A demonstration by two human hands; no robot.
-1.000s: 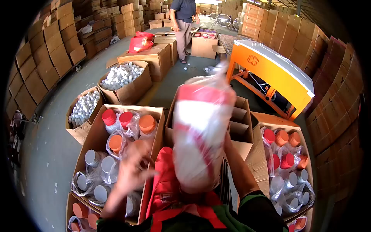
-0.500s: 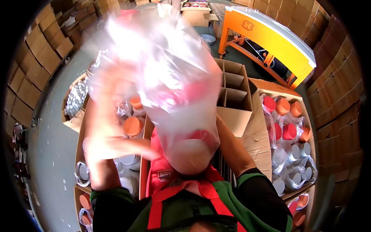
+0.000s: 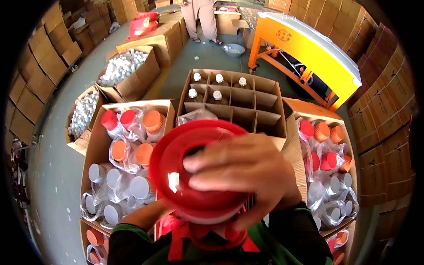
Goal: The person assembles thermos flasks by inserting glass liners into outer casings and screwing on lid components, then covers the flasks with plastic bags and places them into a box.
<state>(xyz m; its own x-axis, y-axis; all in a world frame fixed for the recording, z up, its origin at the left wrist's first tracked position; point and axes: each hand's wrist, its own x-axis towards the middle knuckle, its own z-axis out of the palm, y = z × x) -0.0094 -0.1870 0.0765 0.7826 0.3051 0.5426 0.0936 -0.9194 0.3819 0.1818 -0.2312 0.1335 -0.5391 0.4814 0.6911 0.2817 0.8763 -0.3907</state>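
A shiny red round plastic piece (image 3: 170, 152) with a wide flared rim and a dark centre fills the middle of the head view, close to the camera. My right hand (image 3: 240, 170) is blurred and curls over its right side, fingers inside the rim and thumb below. From the lower left my left forearm (image 3: 143, 216) reaches under the piece, which hides my left hand and its fingers. More red plastic (image 3: 216, 236) shows underneath, against my red apron. Behind it stands a divided carton (image 3: 279, 110) with several white-capped bottles (image 3: 217, 96) and clear plastic film (image 3: 197, 115).
Left and right stand cartons of bagged red, orange and grey ribbed-sided pieces (image 3: 141, 187) (image 3: 327, 161). Boxes of small white caps (image 3: 126, 66) lie further left. An orange machine (image 3: 304, 48), a blue basin (image 3: 234, 51) and a standing person (image 3: 201, 17) are beyond.
The large clear bag with red things inside, raised before my face, no longer blocks the view. My right hand is now on the red piece, and my left hand has dropped under it.
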